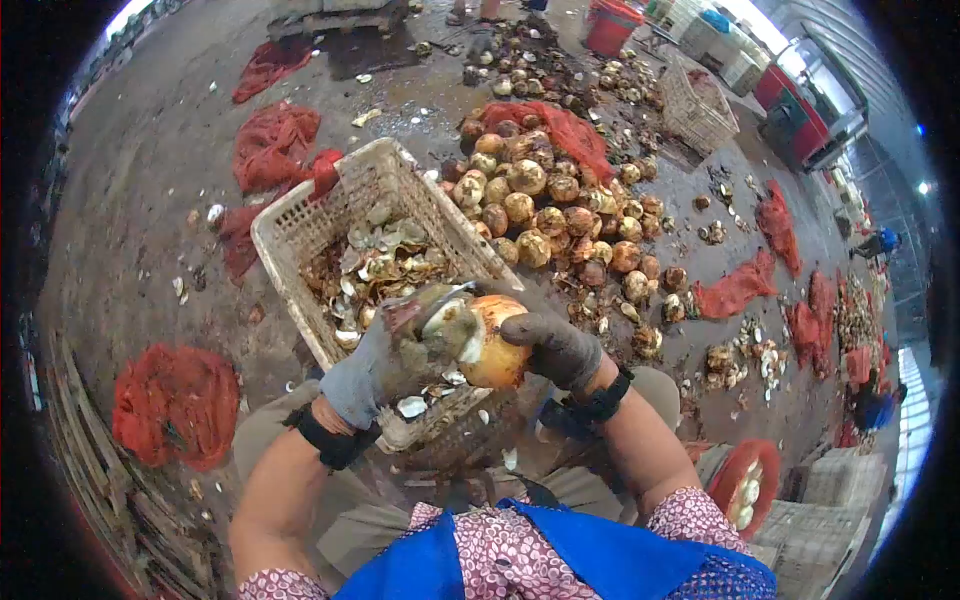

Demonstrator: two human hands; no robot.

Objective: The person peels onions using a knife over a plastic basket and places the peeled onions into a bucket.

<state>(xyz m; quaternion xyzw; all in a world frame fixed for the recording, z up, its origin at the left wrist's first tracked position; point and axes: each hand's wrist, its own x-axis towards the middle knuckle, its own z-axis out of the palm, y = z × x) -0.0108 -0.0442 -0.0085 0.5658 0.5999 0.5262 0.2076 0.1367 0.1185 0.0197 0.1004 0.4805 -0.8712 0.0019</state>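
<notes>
A large golden-brown onion (497, 345) sits between my hands above the near end of the crate, its pale side toward my left hand. My right hand (553, 347), in a dark dirty glove, grips the onion from the right with fingers closed. On its left side my left hand (385, 365), in a stained grey glove, is closed, thumb and fingers against the onion. A dark reddish piece and a thin shiny edge show at its fingers; I cannot make out what they are. Below, a dirty white plastic crate (285, 235) contains onion skins and scraps (385, 255).
A heap of onions (555, 215) lies just beyond the crate, partly under red netting (570, 135). More red net bags (175, 405) lie around. A second crate (697, 110) and a red bucket (612, 28) stand farther back. Wooden slats (100, 460) lie at left; a red-rimmed container (745, 490) with white onions is at right.
</notes>
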